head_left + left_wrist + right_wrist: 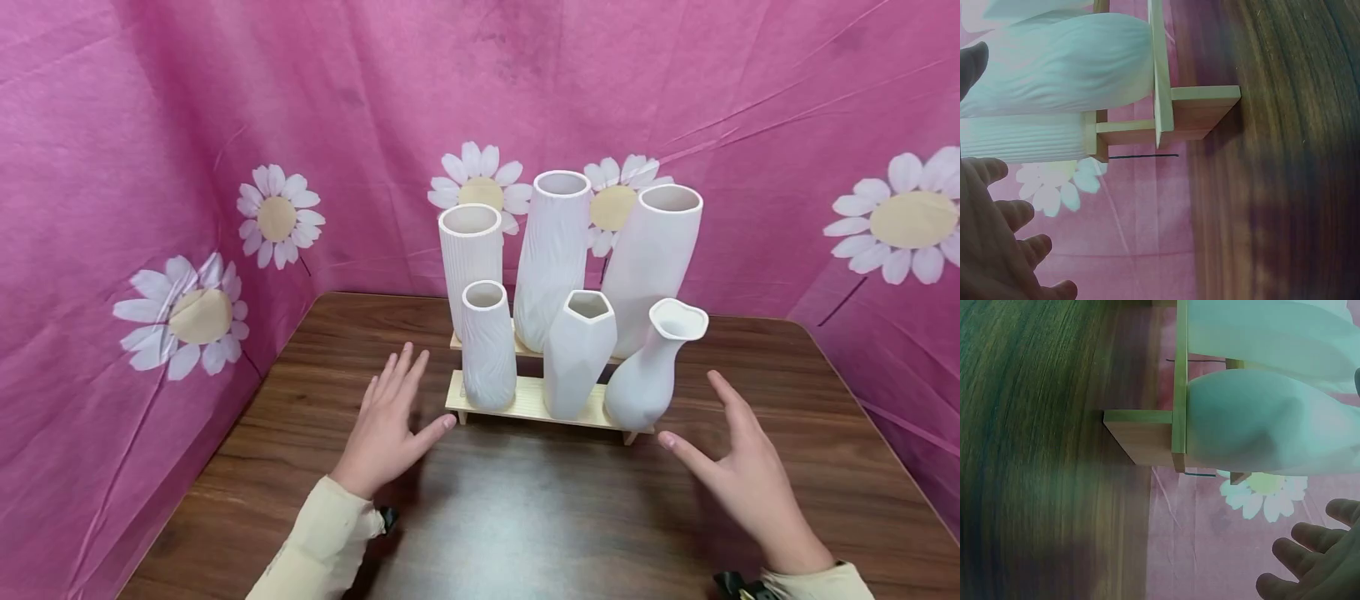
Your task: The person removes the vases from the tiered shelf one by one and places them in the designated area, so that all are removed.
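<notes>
A light wooden two-step stand [529, 402] carries white vases in two rows. In front are a small rippled vase [489, 358], a faceted vase [579, 358] and a round-bellied vase [645, 379] with a wavy flared rim. Behind them rise a ribbed vase [468, 258], a tall textured vase [553, 258] and a smooth slanted vase [651, 258]. My left hand [386, 429] is left of the stand, fingers extended and apart from it. To the right, my right hand [750, 471] has its thumb near the round-bellied vase, without gripping anything.
The stand is on a dark brown wooden table [517, 517]. A pink cloth [375, 100] printed with white daisies hangs behind and beside the table. Both forearms have cream sleeves [318, 533] and dark wrist straps.
</notes>
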`<move>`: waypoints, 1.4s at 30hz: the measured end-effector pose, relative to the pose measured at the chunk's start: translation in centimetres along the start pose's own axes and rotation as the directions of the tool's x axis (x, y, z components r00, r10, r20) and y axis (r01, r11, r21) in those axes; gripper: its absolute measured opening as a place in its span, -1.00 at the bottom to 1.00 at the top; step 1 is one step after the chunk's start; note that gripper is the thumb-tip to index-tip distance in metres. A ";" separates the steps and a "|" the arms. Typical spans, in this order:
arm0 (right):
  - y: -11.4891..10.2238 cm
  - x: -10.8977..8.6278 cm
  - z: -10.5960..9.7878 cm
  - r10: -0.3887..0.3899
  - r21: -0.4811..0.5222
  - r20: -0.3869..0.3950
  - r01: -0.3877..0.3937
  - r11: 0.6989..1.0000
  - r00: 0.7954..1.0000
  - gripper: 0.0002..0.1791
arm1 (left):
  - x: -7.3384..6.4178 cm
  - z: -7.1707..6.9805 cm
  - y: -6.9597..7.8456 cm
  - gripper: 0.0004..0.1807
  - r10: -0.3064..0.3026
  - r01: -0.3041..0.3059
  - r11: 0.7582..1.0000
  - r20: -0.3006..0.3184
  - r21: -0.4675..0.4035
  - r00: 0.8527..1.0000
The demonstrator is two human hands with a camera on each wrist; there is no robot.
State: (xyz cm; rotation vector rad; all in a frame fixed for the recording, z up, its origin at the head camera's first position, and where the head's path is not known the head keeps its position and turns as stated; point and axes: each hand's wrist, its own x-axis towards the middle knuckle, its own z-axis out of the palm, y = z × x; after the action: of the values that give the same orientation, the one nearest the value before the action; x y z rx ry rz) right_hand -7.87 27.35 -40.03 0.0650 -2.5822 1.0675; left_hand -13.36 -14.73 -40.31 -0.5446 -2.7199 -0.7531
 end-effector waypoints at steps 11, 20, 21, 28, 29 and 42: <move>0.0 0.3 0.8 0.081 0.068 0.002 -0.081 0.994 0.997 0.09 | 1.1 2.8 -0.7 0.05 -0.036 0.037 0.993 0.010 -0.113 0.999; -0.3 0.6 1.8 0.087 0.160 -0.019 -0.083 0.984 0.996 0.06 | 1.5 4.4 -0.6 0.08 -0.071 0.071 0.969 0.008 -0.238 0.997; -0.4 0.6 1.9 0.086 0.166 -0.023 -0.081 0.983 0.996 0.06 | 1.5 4.5 -0.6 0.08 -0.075 0.075 0.965 0.008 -0.252 0.997; -0.6 1.1 2.5 0.076 0.194 -0.044 -0.066 0.979 0.996 0.06 | 1.7 5.6 -0.9 0.10 -0.111 0.119 0.940 0.044 -0.321 0.993; -0.6 1.2 2.6 0.073 0.197 -0.049 -0.062 0.979 0.996 0.05 | 1.7 5.7 -1.0 0.10 -0.117 0.127 0.937 0.051 -0.327 0.992; -0.6 2.2 3.3 0.073 0.212 -0.038 -0.063 0.975 0.997 0.04 | 1.9 7.0 -0.8 0.16 -0.204 0.268 0.851 0.185 -0.451 0.961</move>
State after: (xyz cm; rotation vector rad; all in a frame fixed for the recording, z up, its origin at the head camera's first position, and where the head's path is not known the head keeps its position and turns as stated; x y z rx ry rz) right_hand -10.77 24.81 -41.07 0.0041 -2.4378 1.3495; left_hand -16.49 -11.05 -45.74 -0.3612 -2.7481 -1.5241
